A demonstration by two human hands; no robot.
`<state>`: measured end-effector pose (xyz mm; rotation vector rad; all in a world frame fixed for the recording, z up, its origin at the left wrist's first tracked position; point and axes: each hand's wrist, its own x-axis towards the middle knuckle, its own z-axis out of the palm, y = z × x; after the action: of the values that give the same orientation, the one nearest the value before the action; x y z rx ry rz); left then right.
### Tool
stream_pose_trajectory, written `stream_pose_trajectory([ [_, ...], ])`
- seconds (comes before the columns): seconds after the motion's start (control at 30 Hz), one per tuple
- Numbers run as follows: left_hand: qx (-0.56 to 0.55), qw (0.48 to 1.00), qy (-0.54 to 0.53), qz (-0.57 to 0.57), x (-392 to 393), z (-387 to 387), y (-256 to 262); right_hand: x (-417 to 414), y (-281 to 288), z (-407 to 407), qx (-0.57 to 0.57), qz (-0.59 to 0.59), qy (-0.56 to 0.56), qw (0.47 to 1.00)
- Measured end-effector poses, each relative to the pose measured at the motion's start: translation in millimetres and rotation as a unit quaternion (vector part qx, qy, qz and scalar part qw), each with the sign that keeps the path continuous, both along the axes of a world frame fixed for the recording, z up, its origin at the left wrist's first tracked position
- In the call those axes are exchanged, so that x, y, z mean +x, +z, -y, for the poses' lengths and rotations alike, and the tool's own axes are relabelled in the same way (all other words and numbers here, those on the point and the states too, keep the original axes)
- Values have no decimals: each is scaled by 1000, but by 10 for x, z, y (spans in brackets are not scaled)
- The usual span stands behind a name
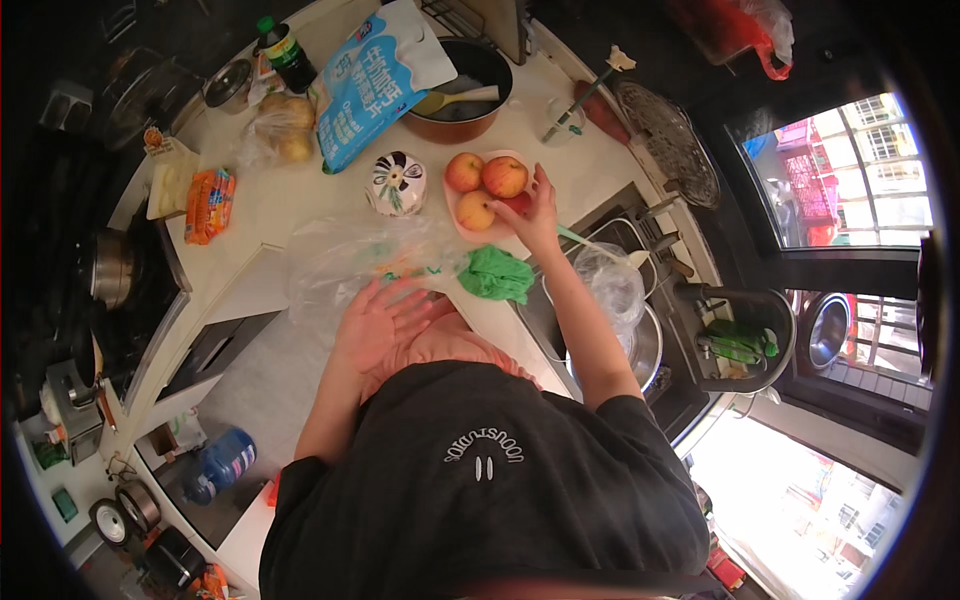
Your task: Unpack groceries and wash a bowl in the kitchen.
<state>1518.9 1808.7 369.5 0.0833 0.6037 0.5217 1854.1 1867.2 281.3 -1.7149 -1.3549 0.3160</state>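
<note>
My right hand (531,214) reaches over the right side of a pink tray (459,219) that bears several red-yellow apples (505,177). Its fingers are curled around a redder apple (519,201), largely hidden by the hand; whether they grip it firmly I cannot tell. My left hand (379,322) is spread, palm up, at the counter's near edge and holds nothing. Just beyond it lies a crumpled clear plastic bag (337,251). A green cloth (496,274) rests between the tray and the sink. Left of the apples stands a white patterned ceramic piece (396,184).
Behind the tray are a dark pot (457,129) with a spatula across it and a blue food bag (375,82). A dark-liquid bottle (289,60) and bagged potatoes (289,127) stand left. The sink (540,319) at right holds a metal bowl (649,345) and clear plastic (611,289).
</note>
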Motion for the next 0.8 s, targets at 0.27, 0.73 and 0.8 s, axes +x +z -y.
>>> stream_pose_trajectory([
  [0.27,-17,999,19,-20,-69,194,-17,-14,-16,252,5,54,7,999],
  [0.73,105,982,40,-154,519,257,250,-60,333,-214,16,-176,120,977],
  [0.8,241,938,69,-241,690,205,416,-242,520,-22,121,-373,182,902],
])
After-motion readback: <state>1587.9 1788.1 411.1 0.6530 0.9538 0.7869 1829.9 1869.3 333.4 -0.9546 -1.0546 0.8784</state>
